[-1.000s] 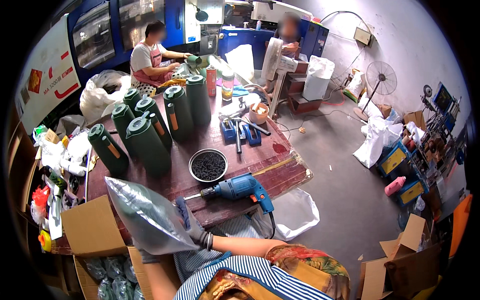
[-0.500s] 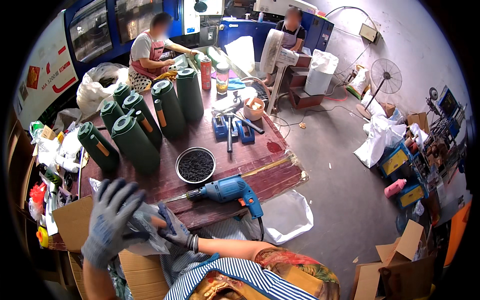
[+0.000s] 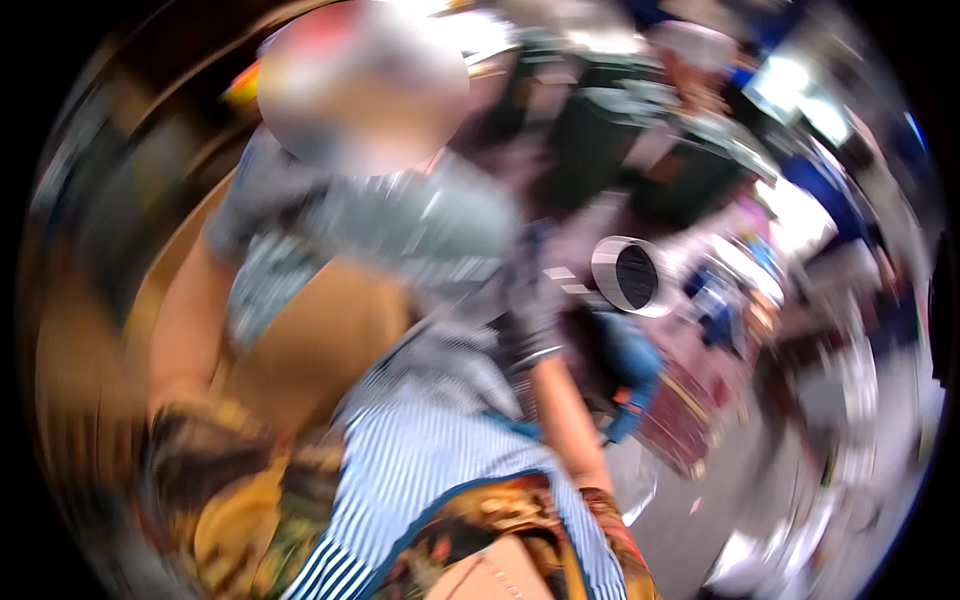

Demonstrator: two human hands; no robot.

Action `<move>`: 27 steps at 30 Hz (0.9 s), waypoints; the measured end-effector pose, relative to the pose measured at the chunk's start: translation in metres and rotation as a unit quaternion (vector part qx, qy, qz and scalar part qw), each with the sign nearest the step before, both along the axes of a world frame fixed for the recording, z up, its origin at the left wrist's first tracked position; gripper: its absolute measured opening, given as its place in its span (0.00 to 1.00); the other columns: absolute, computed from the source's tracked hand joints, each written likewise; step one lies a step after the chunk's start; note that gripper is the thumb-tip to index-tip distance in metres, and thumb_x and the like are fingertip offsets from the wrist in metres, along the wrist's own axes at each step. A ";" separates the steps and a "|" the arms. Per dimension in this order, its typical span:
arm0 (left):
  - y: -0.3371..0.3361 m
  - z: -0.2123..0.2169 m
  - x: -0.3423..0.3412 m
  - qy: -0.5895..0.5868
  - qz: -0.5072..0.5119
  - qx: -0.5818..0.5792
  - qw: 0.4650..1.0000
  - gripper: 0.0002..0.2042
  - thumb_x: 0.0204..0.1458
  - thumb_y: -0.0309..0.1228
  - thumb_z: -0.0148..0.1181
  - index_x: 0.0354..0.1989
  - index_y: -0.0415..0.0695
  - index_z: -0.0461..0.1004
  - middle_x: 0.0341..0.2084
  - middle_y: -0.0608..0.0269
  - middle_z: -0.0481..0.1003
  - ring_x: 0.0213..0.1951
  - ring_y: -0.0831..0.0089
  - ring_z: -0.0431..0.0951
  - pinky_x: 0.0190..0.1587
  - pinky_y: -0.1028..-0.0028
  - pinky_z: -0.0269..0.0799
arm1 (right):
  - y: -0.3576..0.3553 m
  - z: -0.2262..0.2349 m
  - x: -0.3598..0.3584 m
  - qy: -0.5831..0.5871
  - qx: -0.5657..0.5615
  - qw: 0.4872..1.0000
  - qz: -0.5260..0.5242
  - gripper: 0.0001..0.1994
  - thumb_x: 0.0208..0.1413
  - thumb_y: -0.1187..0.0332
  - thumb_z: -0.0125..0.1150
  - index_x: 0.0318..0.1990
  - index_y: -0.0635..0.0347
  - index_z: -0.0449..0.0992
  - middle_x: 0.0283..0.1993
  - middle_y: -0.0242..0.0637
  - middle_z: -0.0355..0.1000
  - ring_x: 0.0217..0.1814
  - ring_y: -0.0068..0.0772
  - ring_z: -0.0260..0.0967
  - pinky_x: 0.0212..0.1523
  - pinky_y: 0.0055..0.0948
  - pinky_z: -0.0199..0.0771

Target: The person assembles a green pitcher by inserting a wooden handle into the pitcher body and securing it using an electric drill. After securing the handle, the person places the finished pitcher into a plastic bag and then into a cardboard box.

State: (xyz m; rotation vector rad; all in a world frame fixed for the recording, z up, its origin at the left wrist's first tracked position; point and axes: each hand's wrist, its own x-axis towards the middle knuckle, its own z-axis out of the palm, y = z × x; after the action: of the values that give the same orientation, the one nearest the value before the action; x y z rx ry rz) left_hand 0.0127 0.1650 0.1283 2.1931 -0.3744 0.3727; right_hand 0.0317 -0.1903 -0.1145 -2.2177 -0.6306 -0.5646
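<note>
Strong motion blur smears the whole view. A clear plastic bag [image 3: 415,225] stretches between my two gloved hands, in front of my striped apron. At its left end is my left hand [image 3: 262,190] in a grey glove, its fingers hidden behind a blurred patch. My right hand [image 3: 530,300], in a dark grey glove, is by the bag's right end; its fingers are too smeared to read. Below the bag and my left forearm, an open cardboard box [image 3: 320,325] holds crumpled clear plastic [image 3: 265,285].
Several dark green jugs [image 3: 595,140] stand on the dark red table [image 3: 675,415]. Right of my right hand are a bowl of black bits [image 3: 635,275] and a blue power drill [image 3: 630,365]. A white bag [image 3: 640,485] lies beyond the table edge.
The view has swung left, so the table, jugs and drill now appear farther right. My left hand, spread above the box before, is now at the plastic bag's left end.
</note>
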 end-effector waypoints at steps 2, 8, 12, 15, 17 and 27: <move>0.082 0.010 -0.020 -0.060 0.140 -0.024 0.988 0.25 0.47 0.33 0.68 0.55 0.40 0.76 0.45 0.62 0.79 0.48 0.70 0.78 0.53 0.70 0.72 | -0.002 0.030 0.002 0.077 0.076 0.992 0.063 0.32 0.62 0.58 0.58 0.69 0.66 0.61 0.71 0.51 0.61 0.73 0.46 0.59 0.71 0.42 0.57; 0.153 0.057 -0.176 -0.160 0.343 0.410 0.830 0.17 0.46 0.26 0.72 0.47 0.39 0.81 0.36 0.68 0.83 0.39 0.76 0.81 0.46 0.73 0.78 | 0.015 -0.001 0.001 0.250 0.291 0.912 0.146 0.20 0.70 0.70 0.53 0.66 0.68 0.67 0.66 0.44 0.68 0.67 0.33 0.66 0.68 0.30 0.64; 0.219 -0.066 -0.186 0.165 0.116 0.719 0.665 0.23 0.43 0.42 0.70 0.51 0.56 0.78 0.40 0.56 0.79 0.44 0.59 0.78 0.53 0.62 0.71 | 0.029 0.008 -0.012 0.256 0.254 0.916 0.174 0.20 0.70 0.69 0.53 0.65 0.69 0.68 0.65 0.44 0.70 0.65 0.32 0.67 0.66 0.29 0.65; 0.223 -0.153 -0.196 0.244 0.027 0.487 0.838 0.23 0.42 0.47 0.70 0.49 0.55 0.80 0.38 0.58 0.81 0.45 0.55 0.79 0.54 0.58 0.72 | 0.036 0.016 -0.018 0.239 0.245 0.921 0.184 0.20 0.70 0.70 0.52 0.65 0.70 0.68 0.65 0.44 0.70 0.66 0.33 0.67 0.66 0.30 0.65; 0.220 -0.206 -0.172 0.286 0.021 0.457 0.842 0.21 0.45 0.43 0.67 0.49 0.52 0.79 0.43 0.54 0.80 0.48 0.54 0.79 0.52 0.58 0.73 | 0.025 0.020 -0.022 0.218 0.186 0.945 0.158 0.20 0.69 0.72 0.51 0.65 0.70 0.68 0.65 0.44 0.70 0.65 0.34 0.67 0.66 0.31 0.64; 0.285 -0.372 -0.203 0.431 -0.072 0.398 0.807 0.18 0.53 0.49 0.57 0.34 0.49 0.85 0.37 0.43 0.81 0.39 0.51 0.83 0.40 0.57 0.76 | -0.017 0.055 -0.061 0.167 0.019 0.986 0.006 0.23 0.59 0.61 0.64 0.60 0.60 0.74 0.59 0.51 0.73 0.61 0.53 0.70 0.64 0.43 0.66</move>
State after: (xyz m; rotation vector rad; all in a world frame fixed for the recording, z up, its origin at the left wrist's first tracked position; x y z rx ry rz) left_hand -0.1899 0.4496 -0.2438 2.8030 -0.1763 -1.0488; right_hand -0.0292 -0.2074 -0.0597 -2.2024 -0.4527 -0.1873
